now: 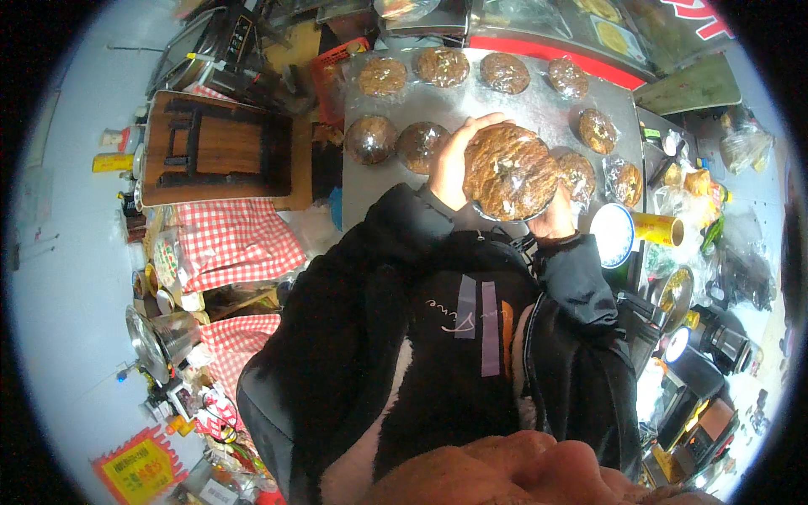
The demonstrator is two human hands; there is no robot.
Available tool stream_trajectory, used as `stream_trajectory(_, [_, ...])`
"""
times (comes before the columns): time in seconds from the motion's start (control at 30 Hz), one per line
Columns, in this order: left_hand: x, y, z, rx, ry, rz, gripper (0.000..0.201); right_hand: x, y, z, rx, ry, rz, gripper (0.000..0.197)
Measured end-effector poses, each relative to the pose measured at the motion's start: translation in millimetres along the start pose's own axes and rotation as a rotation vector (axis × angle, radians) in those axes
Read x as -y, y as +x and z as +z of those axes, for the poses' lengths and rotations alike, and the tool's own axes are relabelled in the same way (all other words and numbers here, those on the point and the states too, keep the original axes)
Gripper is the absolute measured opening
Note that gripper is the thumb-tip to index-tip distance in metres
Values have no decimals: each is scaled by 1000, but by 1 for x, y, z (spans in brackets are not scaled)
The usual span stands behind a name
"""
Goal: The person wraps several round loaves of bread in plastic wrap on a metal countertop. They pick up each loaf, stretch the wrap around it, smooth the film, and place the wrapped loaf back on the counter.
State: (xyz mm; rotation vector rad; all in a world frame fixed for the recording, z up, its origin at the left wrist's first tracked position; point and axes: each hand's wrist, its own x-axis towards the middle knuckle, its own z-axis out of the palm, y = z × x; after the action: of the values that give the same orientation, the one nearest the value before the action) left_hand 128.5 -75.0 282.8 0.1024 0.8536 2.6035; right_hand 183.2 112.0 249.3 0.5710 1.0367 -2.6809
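Between my two hands is a large round of brown food (pixel 510 172) under shiny clear wrap, raised above the metal table. It looks like a filled bowl, though its underside is hidden. My left hand (pixel 454 162) is wrapped round its left side, fingers along the far edge. At the lower right edge, my right hand (pixel 555 215) grips it, with part of the fingers out of sight. Several similar wrapped rounds lie about it, among them a dark one (pixel 421 147) beside my left hand and another (pixel 577 177) just beyond my right hand.
The silvery table (pixel 471 105) carries rows of these rounds. Right of my hands stand a blue-rimmed white bowl (pixel 612 234) and a yellow cylinder (pixel 658 228). A folded wooden table (pixel 227 150) and red checked cloth (pixel 236 240) are at the left. A red crate (pixel 332 71) is behind.
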Motion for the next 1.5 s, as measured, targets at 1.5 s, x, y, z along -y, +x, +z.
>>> stream_trajectory(1.5, [26, -27, -22, -96, -646, -80, 56, 27, -35, 42, 121, -593, -297, 80])
